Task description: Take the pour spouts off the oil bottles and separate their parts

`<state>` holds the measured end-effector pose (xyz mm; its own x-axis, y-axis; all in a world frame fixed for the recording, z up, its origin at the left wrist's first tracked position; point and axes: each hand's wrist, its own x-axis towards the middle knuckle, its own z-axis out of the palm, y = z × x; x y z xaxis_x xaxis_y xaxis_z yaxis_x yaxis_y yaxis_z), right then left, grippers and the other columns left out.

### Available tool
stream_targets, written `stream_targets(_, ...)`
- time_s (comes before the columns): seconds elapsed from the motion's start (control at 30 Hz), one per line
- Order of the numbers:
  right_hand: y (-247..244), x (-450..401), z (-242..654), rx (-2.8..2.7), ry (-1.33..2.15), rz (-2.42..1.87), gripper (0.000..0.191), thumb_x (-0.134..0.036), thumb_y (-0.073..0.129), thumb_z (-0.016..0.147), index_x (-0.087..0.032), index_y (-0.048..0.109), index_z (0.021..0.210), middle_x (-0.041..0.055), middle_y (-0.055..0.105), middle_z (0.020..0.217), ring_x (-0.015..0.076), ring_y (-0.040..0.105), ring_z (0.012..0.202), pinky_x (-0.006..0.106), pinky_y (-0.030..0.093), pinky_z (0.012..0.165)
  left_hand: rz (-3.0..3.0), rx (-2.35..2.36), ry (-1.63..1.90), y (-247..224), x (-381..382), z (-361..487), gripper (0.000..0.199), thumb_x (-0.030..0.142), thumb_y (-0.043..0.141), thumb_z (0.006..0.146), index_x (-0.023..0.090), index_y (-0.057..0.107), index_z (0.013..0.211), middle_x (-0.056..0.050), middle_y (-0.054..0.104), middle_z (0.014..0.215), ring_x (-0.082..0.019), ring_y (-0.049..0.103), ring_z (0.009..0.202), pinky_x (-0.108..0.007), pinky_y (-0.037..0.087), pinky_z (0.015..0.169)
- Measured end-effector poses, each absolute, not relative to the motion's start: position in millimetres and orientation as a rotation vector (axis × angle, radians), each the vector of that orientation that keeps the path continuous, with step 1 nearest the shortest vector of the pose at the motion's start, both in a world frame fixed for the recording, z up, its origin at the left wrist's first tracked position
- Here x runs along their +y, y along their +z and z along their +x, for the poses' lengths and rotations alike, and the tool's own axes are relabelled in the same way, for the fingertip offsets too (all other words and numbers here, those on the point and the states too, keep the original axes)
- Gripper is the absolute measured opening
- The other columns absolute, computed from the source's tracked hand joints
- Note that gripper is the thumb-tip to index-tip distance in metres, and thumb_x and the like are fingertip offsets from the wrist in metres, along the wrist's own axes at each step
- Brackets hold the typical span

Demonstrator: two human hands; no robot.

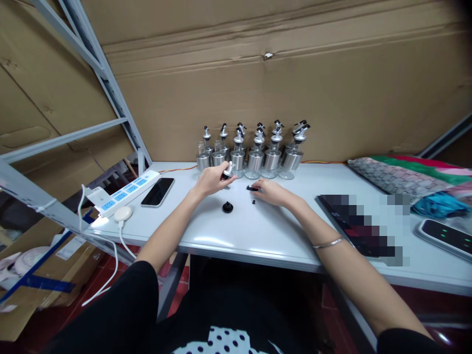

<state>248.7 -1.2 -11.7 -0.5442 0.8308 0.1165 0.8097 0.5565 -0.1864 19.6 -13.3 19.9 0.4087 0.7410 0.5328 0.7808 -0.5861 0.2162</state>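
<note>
A silver spout (229, 169) is grasped at frame centre by the left hand (214, 180). Just right of centre, a black lever (251, 188) is touched by the right hand (272, 191); whether gripped cannot be told.

The row of bottles (255, 160) at the frame's centre pairs clear, glassy bases with sleeves of satiny, brushed-looking metal. The pourer top (229, 169) in the left hand (213, 181) is silvery and shiny; the stopper (227, 207) below it looks like black plastic, as does the slim lever (252, 188) at the right hand's (272, 191) fingertips. The tabletop (206, 228) is smooth, pale and glossy enough to throw back light along its front edge. Matt brown cardboard (221, 98), creased and torn in one spot, fills the upper frame. At upper left, the shelf frame (114, 98) is smooth grey metal. White plastic makes the power strip (127, 191) at left; the phone (158, 191) beside it has a dark, glossy screen. The bracelet (328, 244), lower right, is polished metal; the sleeve (140, 290) at lower left is matt black cloth.
</note>
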Motion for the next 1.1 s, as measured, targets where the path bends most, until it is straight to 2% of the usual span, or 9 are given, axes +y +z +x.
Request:
stream_targets(0.3, -10, -3, 247, -2.625, 0.18, -1.38, 0.026, -0.019, 0.05, 0.084, -0.011, 0.072, 0.095, 0.0136, 0.066, 0.103, 0.0225, 0.062, 0.09, 0.027, 0.045, 0.082, -2.614, -1.579, -0.855, 21, -6, 9, 0.034, 0.053, 0.05, 0.084, 0.019, 0.046, 0.079, 0.002, 0.05, 0.062, -0.013, 0.046, 0.057, -0.022, 0.029, 0.054)
stream_targets(0.47, -13, -1, 247, -2.641, 0.179, -1.35, 0.027, -0.02, 0.048, 0.084, -0.011, 0.072, 0.092, 0.0135, 0.067, 0.1, 0.0221, 0.062, 0.089, 0.027, 0.044, 0.081, -2.733, -1.572, -0.765, 16, -10, 17, 0.036, 0.055, 0.049, 0.083, 0.019, 0.046, 0.09, 0.002, 0.052, 0.066, -0.014, 0.049, 0.06, -0.022, 0.03, 0.056)
stream_targets(0.57, -14, -1, 247, -2.648, 0.198, -1.292, 0.027, -0.021, 0.048, 0.084, -0.012, 0.072, 0.093, 0.0129, 0.067, 0.1, 0.0221, 0.062, 0.089, 0.027, 0.044, 0.081, -2.812, -1.581, -0.752, 15, -12, 21, 0.034, 0.052, 0.047, 0.086, 0.02, 0.044, 0.095, 0.003, 0.053, 0.067, -0.014, 0.049, 0.06, -0.022, 0.031, 0.057)
stream_targets(0.67, -14, -1, 246, -2.644, 0.216, -1.24, 0.027, -0.021, 0.049, 0.083, -0.013, 0.072, 0.095, 0.0123, 0.067, 0.099, 0.0222, 0.062, 0.089, 0.027, 0.044, 0.081, -2.843, -1.562, -0.806, 15, -12, 22, 0.027, 0.047, 0.041, 0.089, 0.019, 0.043, 0.09, 0.003, 0.052, 0.066, -0.012, 0.046, 0.058, -0.022, 0.031, 0.057)
stream_targets(0.83, -15, -2, 244, -2.636, 0.248, -1.211, 0.026, -0.019, 0.051, 0.081, -0.012, 0.072, 0.095, 0.0132, 0.066, 0.099, 0.0229, 0.062, 0.09, 0.029, 0.045, 0.083, -2.866, -1.5, -0.785, 9, -7, 22, 0.013, 0.032, 0.045, 0.087, 0.018, 0.046, 0.088, 0.003, 0.053, 0.068, -0.011, 0.046, 0.059, -0.022, 0.033, 0.057)
stream_targets(0.9, -15, -2, 244, -2.63, 0.256, -1.209, 0.026, -0.018, 0.052, 0.081, -0.011, 0.072, 0.095, 0.0138, 0.066, 0.1, 0.0233, 0.062, 0.09, 0.03, 0.045, 0.084, -2.877, -1.439, -0.752, 5, -6, 24, 0.011, 0.027, 0.044, 0.087, 0.018, 0.048, 0.092, 0.0, 0.058, 0.076, -0.013, 0.051, 0.067, -0.024, 0.037, 0.063)
stream_targets(0.97, -16, -2, 244, -2.629, 0.251, -1.199, 0.025, -0.018, 0.052, 0.081, -0.012, 0.072, 0.094, 0.0137, 0.066, 0.099, 0.0234, 0.062, 0.089, 0.03, 0.045, 0.083, -2.856, -1.32, -0.696, 0, -6, 27, 0.016, 0.024, 0.044, 0.087, 0.017, 0.05, 0.1, -0.005, 0.061, 0.094, -0.017, 0.054, 0.085, -0.028, 0.041, 0.076)
stream_targets(1.03, -16, -2, 244, -2.631, 0.239, -1.188, 0.024, -0.018, 0.052, 0.081, -0.012, 0.072, 0.092, 0.0134, 0.067, 0.098, 0.023, 0.062, 0.087, 0.03, 0.045, 0.082, -2.824, -1.229, -0.589, -5, -6, 30, 0.023, 0.023, 0.045, 0.087, 0.017, 0.05, 0.108, -0.008, 0.058, 0.111, -0.022, 0.05, 0.105, -0.035, 0.039, 0.089)
stream_targets(1.1, -15, -2, 245, -2.628, 0.237, -1.188, 0.023, -0.018, 0.053, 0.08, -0.013, 0.073, 0.091, 0.0125, 0.067, 0.096, 0.022, 0.062, 0.084, 0.029, 0.045, 0.079, -2.816, -1.241, -0.458, -10, -6, 31, 0.028, 0.024, 0.045, 0.087, 0.017, 0.049, 0.114, -0.01, 0.054, 0.119, -0.025, 0.045, 0.115, -0.04, 0.036, 0.095)
